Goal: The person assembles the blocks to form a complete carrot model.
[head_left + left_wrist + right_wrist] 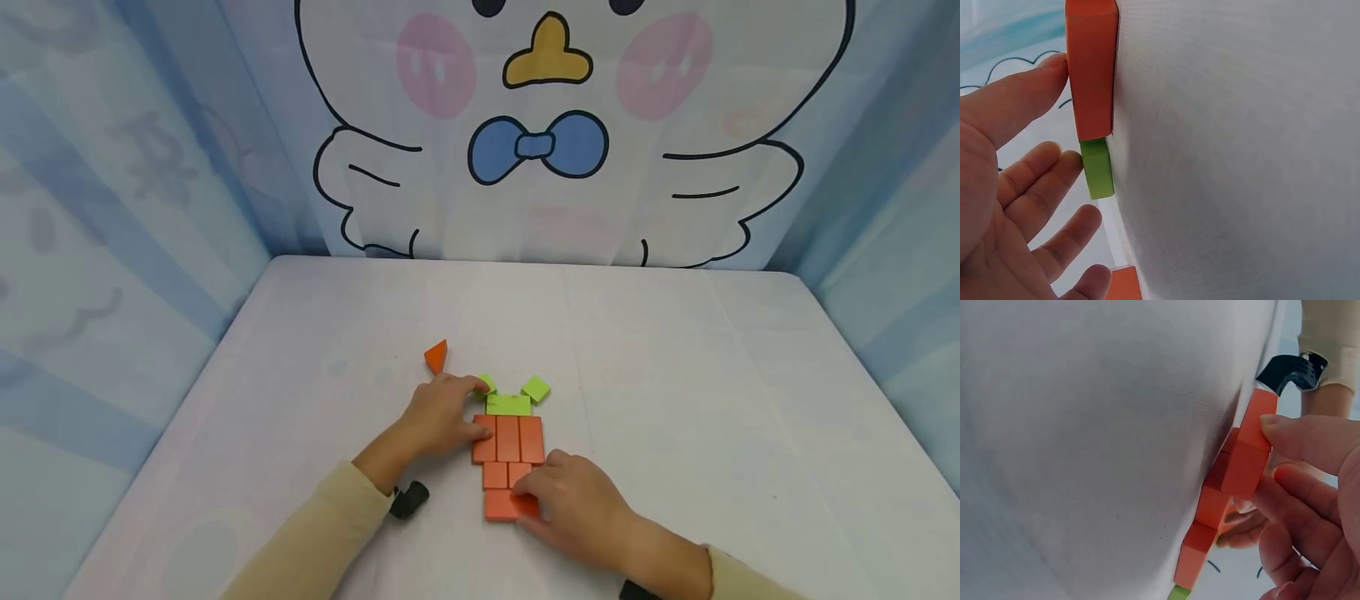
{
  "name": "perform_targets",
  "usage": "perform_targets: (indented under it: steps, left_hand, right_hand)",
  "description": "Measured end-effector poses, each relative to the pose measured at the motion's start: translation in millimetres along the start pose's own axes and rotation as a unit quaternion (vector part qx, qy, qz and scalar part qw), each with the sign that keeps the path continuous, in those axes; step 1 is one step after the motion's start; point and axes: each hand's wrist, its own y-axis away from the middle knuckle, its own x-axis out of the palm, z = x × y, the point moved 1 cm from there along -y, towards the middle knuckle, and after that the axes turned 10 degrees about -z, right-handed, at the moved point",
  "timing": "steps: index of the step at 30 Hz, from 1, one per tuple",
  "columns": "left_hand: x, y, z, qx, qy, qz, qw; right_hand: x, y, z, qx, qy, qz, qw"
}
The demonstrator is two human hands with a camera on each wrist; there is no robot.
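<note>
Orange and green blocks form a figure flat on the table. Three orange rectangular blocks (507,438) stand side by side above smaller orange blocks (495,475), with another orange block (498,505) at the bottom. My right hand (585,508) pinches an orange rectangular block (1249,444) between thumb and fingers, over the bottom row. My left hand (438,417) rests its thumb on the left upper orange block (1092,75). Its loosely bent fingers lie by a small green block (1098,169). A wider green block (508,405) tops the orange ones; a small green block (536,389) sits tilted at its right corner.
An orange triangular block (437,357) lies apart, beyond my left hand. A black wrist strap (408,500) shows at my left wrist. The white table (675,375) ends at a printed curtain (540,217) behind, with more curtain at both sides.
</note>
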Motion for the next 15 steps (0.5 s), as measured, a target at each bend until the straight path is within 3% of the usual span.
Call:
perform_targets:
  steps: [15]
  left_hand:
    - [-0.5, -0.2, -0.5, 0.002, -0.006, -0.002, 1.0000]
  right_hand:
    - [8.4, 0.4, 3.3, -0.003, 0.033, -0.035, 0.9988]
